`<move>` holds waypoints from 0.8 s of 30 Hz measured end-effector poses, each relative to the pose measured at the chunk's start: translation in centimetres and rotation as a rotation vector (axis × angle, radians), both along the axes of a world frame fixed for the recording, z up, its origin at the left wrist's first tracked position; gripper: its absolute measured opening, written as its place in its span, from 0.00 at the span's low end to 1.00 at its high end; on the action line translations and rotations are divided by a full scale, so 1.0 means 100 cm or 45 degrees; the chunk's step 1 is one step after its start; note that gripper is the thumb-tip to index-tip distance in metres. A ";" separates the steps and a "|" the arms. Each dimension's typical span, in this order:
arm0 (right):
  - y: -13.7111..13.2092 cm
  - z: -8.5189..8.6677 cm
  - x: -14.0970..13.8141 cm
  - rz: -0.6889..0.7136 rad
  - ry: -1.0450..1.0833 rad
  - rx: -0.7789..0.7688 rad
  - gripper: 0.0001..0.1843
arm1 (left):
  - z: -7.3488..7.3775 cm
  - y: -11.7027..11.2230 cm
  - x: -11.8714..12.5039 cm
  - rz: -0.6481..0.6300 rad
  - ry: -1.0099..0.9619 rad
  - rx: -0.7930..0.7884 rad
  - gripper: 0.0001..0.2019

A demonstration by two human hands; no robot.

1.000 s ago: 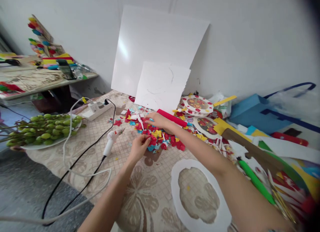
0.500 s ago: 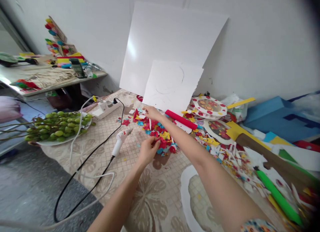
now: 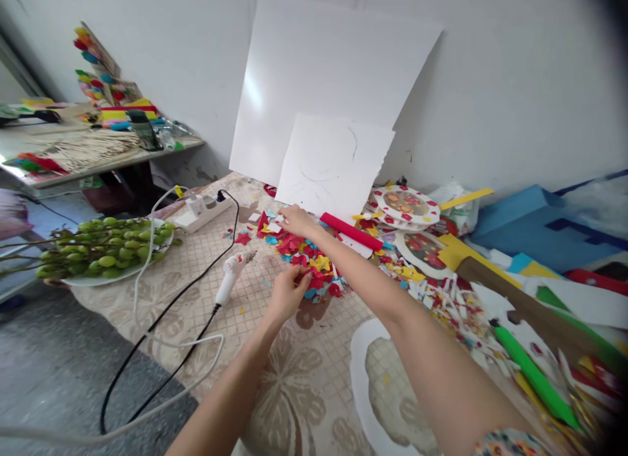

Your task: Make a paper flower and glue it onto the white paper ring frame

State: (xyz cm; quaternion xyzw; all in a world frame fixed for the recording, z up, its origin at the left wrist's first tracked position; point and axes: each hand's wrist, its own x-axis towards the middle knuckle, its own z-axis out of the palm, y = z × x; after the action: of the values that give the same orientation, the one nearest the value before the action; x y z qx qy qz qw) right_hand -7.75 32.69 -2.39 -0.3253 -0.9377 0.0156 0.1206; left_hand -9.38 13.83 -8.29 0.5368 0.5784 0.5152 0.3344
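Observation:
A heap of small cut-out pieces [image 3: 289, 245] in red, yellow, blue and white lies in front of a leaning white sheet. At its near edge, my left hand [image 3: 288, 294] pinches a red piece [image 3: 301, 279] between thumb and fingertips. My right hand [image 3: 299, 222] reaches across to the heap's far side, palm down. Its fingers are slightly apart over red and white pieces, and their tips are partly hidden. To the left lies a white hot glue gun [image 3: 229, 277]. A white ring-shaped cut-out [image 3: 360, 371] is below my right forearm.
Green fruit on a plate [image 3: 105, 250] and a power strip [image 3: 205, 214] are at left, with cables looping over the table edge. A red roll [image 3: 350, 231], decorated round fans [image 3: 406, 205], scraps, a green roll [image 3: 537, 375] and a blue bag [image 3: 530, 227] fill the right.
The view has shifted slightly. A white strip that hung below my right hand no longer shows, and that hand's fingers have spread a little. My left hand stays at the heap's near edge.

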 end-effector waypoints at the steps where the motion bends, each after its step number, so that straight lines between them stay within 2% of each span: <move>1: -0.007 -0.005 -0.006 0.023 -0.031 -0.002 0.15 | -0.001 0.000 0.000 -0.001 -0.004 0.006 0.12; 4: -0.018 -0.014 -0.020 0.037 -0.084 0.007 0.14 | -0.001 0.001 -0.001 0.009 -0.007 0.021 0.12; 6: -0.016 -0.013 -0.021 0.022 -0.084 0.022 0.15 | -0.001 0.000 -0.001 0.018 -0.004 0.016 0.12; 11: 0.007 0.005 -0.001 -0.096 0.003 0.093 0.19 | 0.001 -0.001 0.000 0.009 0.018 -0.006 0.12; 14: 0.013 0.008 0.013 -0.134 0.017 0.103 0.19 | 0.002 -0.001 0.001 0.013 0.030 -0.006 0.12; 20: -0.005 -0.009 0.007 0.100 -0.082 0.004 0.15 | 0.001 0.000 0.001 0.013 0.019 0.003 0.12; 24: -0.012 -0.013 -0.007 0.141 -0.120 -0.030 0.14 | 0.000 0.001 -0.001 0.030 0.032 0.019 0.11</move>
State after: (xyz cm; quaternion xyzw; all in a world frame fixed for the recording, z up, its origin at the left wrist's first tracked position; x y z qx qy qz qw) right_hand -8.47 31.52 -3.73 -0.2749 -0.9586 0.0180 0.0714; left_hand -9.50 13.91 -8.31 0.5389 0.5849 0.5165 0.3172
